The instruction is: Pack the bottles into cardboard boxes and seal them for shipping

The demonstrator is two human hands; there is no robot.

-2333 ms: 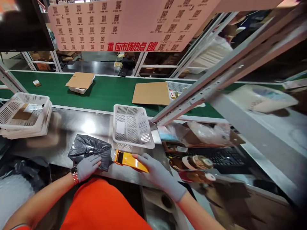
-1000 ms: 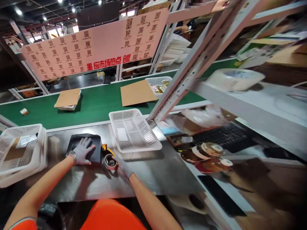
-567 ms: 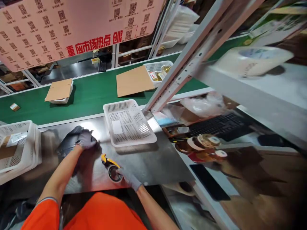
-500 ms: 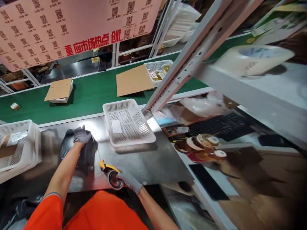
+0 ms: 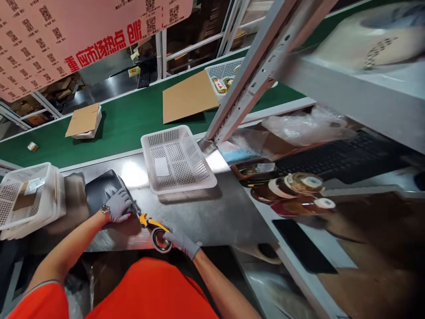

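Note:
My gloved left hand (image 5: 119,204) lies on a black plastic bag (image 5: 101,190) on the metal table, fingers stretched out over its right part. The bag looks folded over, and what it contains is hidden. In my gloved right hand (image 5: 182,243) is a yellow and black tape dispenser (image 5: 161,239) with a roll of tape on it. The dispenser's yellow head points left and is close to the bag's right edge, beside my left hand. Whether tape touches the bag I cannot make out. Just beyond the dispenser a white perforated basket (image 5: 179,187) holds a white slip of paper (image 5: 161,166).
Stacked white baskets (image 5: 59,195) stand at the left. Behind the table runs a green conveyor (image 5: 133,113) carrying cardboard-covered baskets. A metal post (image 5: 242,88) rises at the right, near a shelf with bottles (image 5: 303,206), a keyboard and a black phone (image 5: 303,246).
My left hand has slid nearer and to the right over the bag, whose near part now looks folded. The dispenser is now close to the bag's right edge. The view has shifted slightly.

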